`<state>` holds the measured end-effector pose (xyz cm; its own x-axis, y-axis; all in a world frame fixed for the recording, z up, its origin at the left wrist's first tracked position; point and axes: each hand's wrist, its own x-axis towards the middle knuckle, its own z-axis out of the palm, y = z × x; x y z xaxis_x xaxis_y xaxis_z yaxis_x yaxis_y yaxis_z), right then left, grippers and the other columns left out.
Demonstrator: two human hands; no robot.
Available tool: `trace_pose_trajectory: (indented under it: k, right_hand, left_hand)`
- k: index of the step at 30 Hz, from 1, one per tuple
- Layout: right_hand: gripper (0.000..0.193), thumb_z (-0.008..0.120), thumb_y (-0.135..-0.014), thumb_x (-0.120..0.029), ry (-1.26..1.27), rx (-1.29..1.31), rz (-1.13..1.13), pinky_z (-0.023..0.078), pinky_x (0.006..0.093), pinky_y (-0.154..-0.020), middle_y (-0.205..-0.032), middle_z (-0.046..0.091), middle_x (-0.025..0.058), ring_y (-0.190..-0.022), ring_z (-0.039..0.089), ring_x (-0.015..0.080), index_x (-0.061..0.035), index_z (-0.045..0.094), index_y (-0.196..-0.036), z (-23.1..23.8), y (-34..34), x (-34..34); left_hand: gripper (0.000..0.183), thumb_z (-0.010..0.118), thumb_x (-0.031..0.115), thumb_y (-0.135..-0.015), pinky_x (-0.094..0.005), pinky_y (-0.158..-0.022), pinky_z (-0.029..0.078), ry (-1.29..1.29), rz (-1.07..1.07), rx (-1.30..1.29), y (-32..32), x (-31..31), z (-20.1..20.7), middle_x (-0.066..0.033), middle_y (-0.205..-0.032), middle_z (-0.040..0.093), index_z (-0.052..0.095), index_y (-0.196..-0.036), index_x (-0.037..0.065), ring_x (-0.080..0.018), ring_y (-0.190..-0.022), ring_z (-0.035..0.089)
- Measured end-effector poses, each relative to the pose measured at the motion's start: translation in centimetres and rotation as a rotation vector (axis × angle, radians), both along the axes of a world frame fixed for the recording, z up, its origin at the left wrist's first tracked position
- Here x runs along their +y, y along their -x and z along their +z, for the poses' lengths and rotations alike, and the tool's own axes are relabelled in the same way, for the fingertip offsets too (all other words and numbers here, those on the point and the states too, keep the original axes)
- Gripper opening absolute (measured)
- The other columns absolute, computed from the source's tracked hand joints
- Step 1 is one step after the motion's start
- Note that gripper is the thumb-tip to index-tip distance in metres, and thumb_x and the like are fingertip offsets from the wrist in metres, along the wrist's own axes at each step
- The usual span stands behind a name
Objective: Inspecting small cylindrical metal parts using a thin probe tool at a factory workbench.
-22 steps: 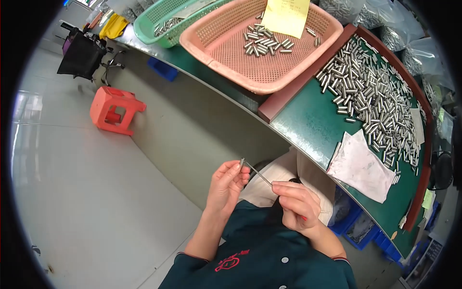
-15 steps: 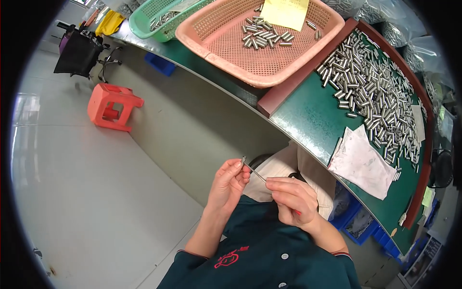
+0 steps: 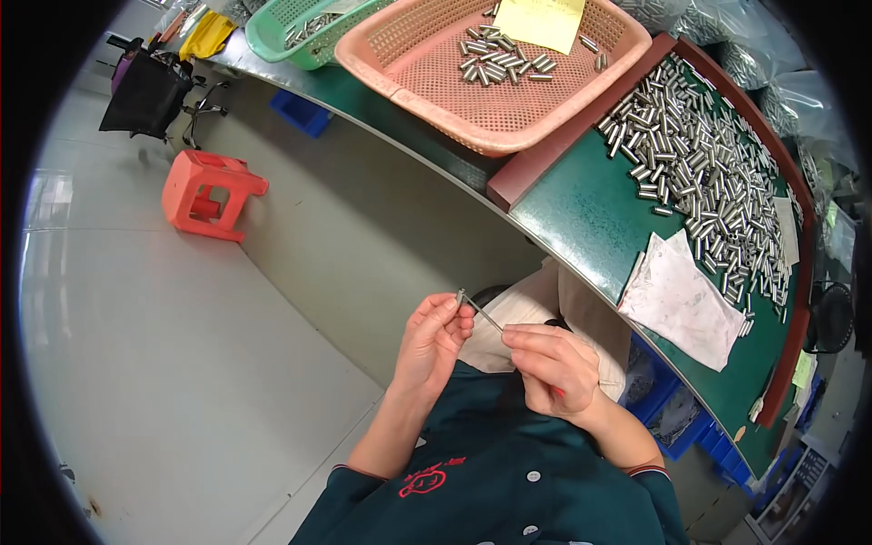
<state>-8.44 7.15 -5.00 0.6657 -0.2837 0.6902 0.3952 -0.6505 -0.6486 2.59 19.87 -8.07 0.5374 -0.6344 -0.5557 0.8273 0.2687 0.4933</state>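
Note:
Over my lap, my left hand (image 3: 433, 336) pinches a small metal cylinder (image 3: 461, 295) between thumb and fingertips. My right hand (image 3: 552, 365) is closed around a thin metal rod tool (image 3: 485, 314); a bit of red shows under its palm, perhaps the handle's end. The rod's far tip meets the cylinder at my left fingertips; whether it goes inside is too small to tell. To the right, many similar shiny cylinders (image 3: 708, 173) lie heaped on the green tabletop (image 3: 581, 204). A stained white cloth (image 3: 681, 304) lies beside the heap, near the table's edge.
A pink perforated basket (image 3: 436, 113) with several cylinders and a yellow paper (image 3: 542, 23) stands at the far side. Left of it is a green basket (image 3: 263, 41). A red-brown rim (image 3: 554, 145) borders the worktop. On the floor stand a red stool (image 3: 204, 195) and a black chair (image 3: 141, 95).
Both hands stay in nearly the same place, still holding the cylinder and the rod tool. The view has shifted slightly.

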Motion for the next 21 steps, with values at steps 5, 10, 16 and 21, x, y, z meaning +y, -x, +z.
trace_pose_trajectory:
  k: [5,10,16,21]
  right_hand:
    - [0.023,0.060,-0.066,0.010,0.029,-0.006,0.010,0.052,0.0314,-0.058,-0.083,0.060,0.0185,-0.072,0.062,0.0300,0.0019,0.051,-0.087,-0.4,0.1,0.6]
    - [0.019,0.063,-0.068,0.006,0.022,-0.023,-0.046,0.051,0.0294,-0.055,-0.079,0.061,0.0171,-0.069,0.063,0.0278,0.0020,0.053,-0.084,-0.4,0.7,1.3]
    - [0.019,0.061,-0.071,0.005,0.003,-0.060,-0.109,0.051,0.0288,-0.054,-0.077,0.061,0.0170,-0.068,0.063,0.0270,0.0032,0.052,-0.088,-0.5,0.7,2.0]
    - [0.022,0.061,-0.067,0.010,-0.065,-0.027,-0.100,0.053,0.0301,-0.063,-0.083,0.061,0.0187,-0.075,0.063,0.0290,0.0051,0.053,-0.087,-0.7,0.4,2.3]
  left_hand:
    - [0.006,0.053,0.009,-0.084,-0.0216,-0.062,0.047,-0.028,-0.041,-0.154,0.4,0.8,-0.1,-0.0067,-0.076,0.059,0.054,-0.089,0.005,-0.0115,-0.067,0.057]
    - [0.006,0.053,0.006,-0.083,-0.0250,-0.063,0.046,-0.063,-0.079,-0.237,0.6,1.5,0.1,-0.0098,-0.079,0.060,0.054,-0.088,0.003,-0.0141,-0.067,0.057]
    - [0.008,0.053,0.007,-0.083,-0.0242,-0.064,0.046,-0.046,-0.020,-0.192,0.7,1.3,0.5,-0.0087,-0.078,0.060,0.054,-0.089,0.002,-0.0129,-0.067,0.056]
    - [0.008,0.053,0.006,-0.083,-0.0234,-0.066,0.046,-0.003,0.032,-0.127,0.7,1.1,0.4,-0.0074,-0.079,0.059,0.053,-0.090,0.002,-0.0125,-0.069,0.056]
